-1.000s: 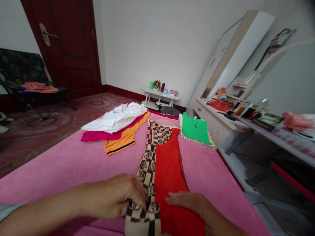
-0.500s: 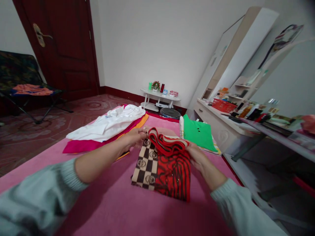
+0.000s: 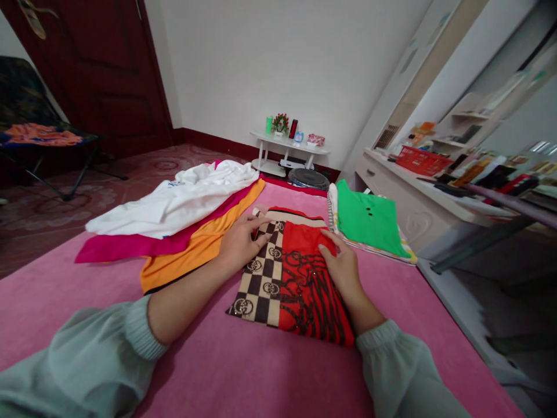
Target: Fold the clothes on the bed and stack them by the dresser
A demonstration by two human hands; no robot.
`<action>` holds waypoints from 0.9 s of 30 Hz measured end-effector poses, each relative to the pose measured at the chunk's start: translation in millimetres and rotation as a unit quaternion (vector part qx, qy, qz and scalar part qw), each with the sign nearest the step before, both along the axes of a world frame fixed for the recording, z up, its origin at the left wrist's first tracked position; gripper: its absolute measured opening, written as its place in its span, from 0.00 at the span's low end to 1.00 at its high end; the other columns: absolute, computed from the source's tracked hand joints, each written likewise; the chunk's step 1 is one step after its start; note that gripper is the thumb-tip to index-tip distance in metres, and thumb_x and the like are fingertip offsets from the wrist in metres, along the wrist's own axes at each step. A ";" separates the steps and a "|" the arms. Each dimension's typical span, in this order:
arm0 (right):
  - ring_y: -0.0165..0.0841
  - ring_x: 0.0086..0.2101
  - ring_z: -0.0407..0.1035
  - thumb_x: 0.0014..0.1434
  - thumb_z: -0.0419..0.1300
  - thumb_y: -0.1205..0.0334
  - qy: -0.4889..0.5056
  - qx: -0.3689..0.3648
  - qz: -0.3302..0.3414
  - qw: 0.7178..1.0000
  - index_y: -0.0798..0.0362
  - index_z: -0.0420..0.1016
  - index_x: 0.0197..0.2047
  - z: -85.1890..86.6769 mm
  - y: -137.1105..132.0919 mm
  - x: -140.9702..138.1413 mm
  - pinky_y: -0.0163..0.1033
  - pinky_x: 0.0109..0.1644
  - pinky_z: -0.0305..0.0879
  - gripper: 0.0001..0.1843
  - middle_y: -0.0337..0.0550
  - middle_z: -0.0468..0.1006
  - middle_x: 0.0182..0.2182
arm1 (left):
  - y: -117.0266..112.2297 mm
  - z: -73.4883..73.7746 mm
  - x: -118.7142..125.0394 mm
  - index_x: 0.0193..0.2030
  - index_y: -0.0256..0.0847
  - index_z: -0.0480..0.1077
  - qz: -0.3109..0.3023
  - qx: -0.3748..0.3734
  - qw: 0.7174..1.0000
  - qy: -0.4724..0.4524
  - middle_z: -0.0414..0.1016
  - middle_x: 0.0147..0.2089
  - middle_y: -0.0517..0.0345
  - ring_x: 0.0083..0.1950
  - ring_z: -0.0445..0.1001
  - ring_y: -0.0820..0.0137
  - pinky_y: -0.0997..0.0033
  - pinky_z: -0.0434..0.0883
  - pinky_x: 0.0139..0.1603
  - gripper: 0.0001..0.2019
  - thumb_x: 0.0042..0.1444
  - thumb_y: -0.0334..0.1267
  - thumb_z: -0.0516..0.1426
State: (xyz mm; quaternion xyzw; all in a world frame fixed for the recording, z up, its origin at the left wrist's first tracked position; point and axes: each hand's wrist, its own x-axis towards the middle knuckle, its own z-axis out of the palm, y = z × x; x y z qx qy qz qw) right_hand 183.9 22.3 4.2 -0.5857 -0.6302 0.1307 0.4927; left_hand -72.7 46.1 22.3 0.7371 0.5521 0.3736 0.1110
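A red and beige-checked garment [image 3: 289, 273] lies folded in half on the pink bed cover [image 3: 243, 366]. My left hand [image 3: 241, 240] rests flat on its checked left side, fingers stretched toward the far edge. On the red right side my right hand [image 3: 340, 264] lies flat too, fingers spread. Neither hand grips the cloth. Both sleeves are pale grey-green.
A pile of white, magenta and orange clothes [image 3: 174, 215] lies to the left. A folded green shirt [image 3: 368, 217] sits on a stack at the right. A dresser [image 3: 418, 197] with bottles stands right, a small white table [image 3: 289, 152] beyond, a folding chair [image 3: 39, 139] far left.
The long garment was lifted by its near end and folded over away from me. Both hands then let go and now press flat on the folded piece.
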 end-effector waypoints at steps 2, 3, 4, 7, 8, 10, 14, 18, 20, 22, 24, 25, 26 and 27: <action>0.44 0.54 0.64 0.55 0.56 0.60 -0.092 0.016 -0.043 0.995 0.51 0.73 0.53 15.5 -8.2 -4.8 0.54 0.61 0.58 0.22 0.50 0.68 0.55 | -11.9 15.0 6.7 0.49 0.49 0.75 -0.025 0.057 0.998 0.001 0.68 0.56 0.56 0.58 0.66 0.64 0.64 0.64 0.58 0.13 0.57 0.41 0.57; 0.45 0.56 0.62 0.56 0.56 0.60 -0.133 0.030 -0.057 0.989 0.50 0.72 0.54 24.3 -13.1 -8.6 0.54 0.61 0.58 0.22 0.50 0.65 0.58 | -19.1 22.7 11.1 0.49 0.48 0.75 -0.054 0.078 0.995 0.006 0.67 0.57 0.56 0.60 0.64 0.65 0.64 0.61 0.61 0.13 0.58 0.41 0.55; 0.46 0.58 0.59 0.57 0.55 0.60 -0.167 0.043 -0.056 0.983 0.49 0.70 0.57 32.5 -17.4 -13.1 0.55 0.61 0.57 0.24 0.49 0.62 0.61 | -26.6 29.5 16.1 0.51 0.47 0.73 -0.096 0.088 0.991 0.018 0.65 0.60 0.55 0.62 0.62 0.65 0.64 0.60 0.62 0.14 0.60 0.41 0.53; 0.42 0.63 0.50 0.62 0.49 0.58 -0.232 0.052 0.027 0.971 0.45 0.58 0.65 43.9 -21.6 -26.0 0.55 0.65 0.49 0.27 0.43 0.56 0.65 | -41.9 36.0 29.2 0.63 0.46 0.62 -0.220 0.049 0.969 0.096 0.56 0.68 0.54 0.68 0.54 0.63 0.60 0.53 0.66 0.23 0.62 0.48 0.50; 0.41 0.64 0.48 0.64 0.47 0.57 -0.251 0.035 0.055 0.966 0.44 0.53 0.67 41.6 -19.4 -28.6 0.56 0.66 0.46 0.28 0.42 0.55 0.65 | -42.4 32.2 31.4 0.65 0.45 0.58 -0.232 0.023 0.964 0.126 0.52 0.70 0.54 0.69 0.50 0.62 0.58 0.50 0.68 0.27 0.62 0.50 0.49; 0.42 0.65 0.44 0.64 0.46 0.52 -0.292 -0.034 0.085 0.952 0.45 0.49 0.68 29.3 -11.2 -29.8 0.59 0.66 0.41 0.30 0.43 0.53 0.66 | -35.8 17.6 31.3 0.68 0.42 0.53 -0.209 -0.030 0.962 0.175 0.47 0.71 0.51 0.71 0.44 0.60 0.54 0.43 0.69 0.30 0.62 0.53 0.48; 0.46 0.66 0.41 0.64 0.44 0.43 -0.349 -0.145 0.064 0.924 0.48 0.52 0.67 1.2 4.8 -23.0 0.64 0.65 0.38 0.33 0.47 0.48 0.68 | -8.8 -11.3 20.4 0.67 0.39 0.53 -0.164 -0.074 0.961 0.212 0.47 0.71 0.50 0.72 0.40 0.61 0.52 0.39 0.69 0.30 0.63 0.53 0.45; 0.44 0.66 0.41 0.65 0.41 0.44 -0.380 -0.145 0.048 0.912 0.49 0.50 0.68 -1.0 5.7 -19.8 0.64 0.64 0.40 0.33 0.49 0.46 0.68 | -0.3 -14.0 11.3 0.67 0.41 0.54 -0.170 -0.065 0.964 0.193 0.47 0.71 0.52 0.72 0.39 0.62 0.53 0.40 0.69 0.30 0.63 0.54 0.44; 0.45 0.66 0.43 0.65 0.41 0.44 -0.401 -0.156 0.051 0.901 0.51 0.51 0.68 8.7 3.7 -21.8 0.64 0.64 0.41 0.32 0.51 0.48 0.67 | -10.2 -8.5 6.9 0.66 0.42 0.55 -0.184 -0.079 0.963 0.179 0.46 0.71 0.50 0.72 0.40 0.61 0.56 0.43 0.69 0.29 0.62 0.52 0.46; 0.47 0.64 0.48 0.64 0.45 0.45 -0.437 -0.167 0.048 0.883 0.51 0.59 0.64 25.3 2.7 -28.3 0.64 0.63 0.43 0.30 0.53 0.55 0.65 | -29.5 -1.1 1.2 0.64 0.40 0.59 -0.171 -0.093 0.968 0.156 0.47 0.71 0.47 0.71 0.45 0.60 0.60 0.49 0.67 0.28 0.60 0.50 0.50; 0.50 0.59 0.59 0.61 0.53 0.49 -0.475 -0.174 0.032 0.862 0.55 0.72 0.55 46.4 2.7 -42.1 0.62 0.61 0.49 0.25 0.58 0.67 0.58 | -54.9 6.6 -5.8 0.63 0.39 0.60 -0.115 -0.096 0.982 0.118 0.54 0.68 0.43 0.68 0.55 0.58 0.63 0.56 0.64 0.29 0.56 0.48 0.55; 0.51 0.55 0.63 0.60 0.55 0.52 -0.486 -0.170 0.020 0.857 0.57 0.76 0.49 57.1 3.0 -52.2 0.60 0.58 0.54 0.21 0.61 0.72 0.53 | -68.1 10.2 -9.7 0.63 0.40 0.60 -0.083 -0.099 0.987 0.095 0.59 0.65 0.43 0.64 0.61 0.58 0.63 0.60 0.61 0.31 0.53 0.46 0.57; 0.50 0.52 0.67 0.60 0.54 0.54 -0.485 -0.163 0.005 0.859 0.58 0.78 0.45 66.9 3.3 -64.2 0.56 0.56 0.58 0.19 0.62 0.75 0.48 | -80.3 13.3 -13.7 0.63 0.41 0.59 -0.060 -0.109 0.990 0.070 0.65 0.61 0.44 0.60 0.66 0.58 0.63 0.63 0.57 0.32 0.51 0.45 0.59; 0.49 0.49 0.69 0.61 0.53 0.54 -0.473 -0.155 -0.008 0.868 0.59 0.79 0.42 74.9 3.7 -77.7 0.52 0.53 0.62 0.19 0.62 0.77 0.45 | -90.8 15.9 -17.6 0.63 0.42 0.59 -0.048 -0.126 0.990 0.046 0.70 0.55 0.46 0.55 0.70 0.59 0.65 0.66 0.53 0.33 0.50 0.45 0.60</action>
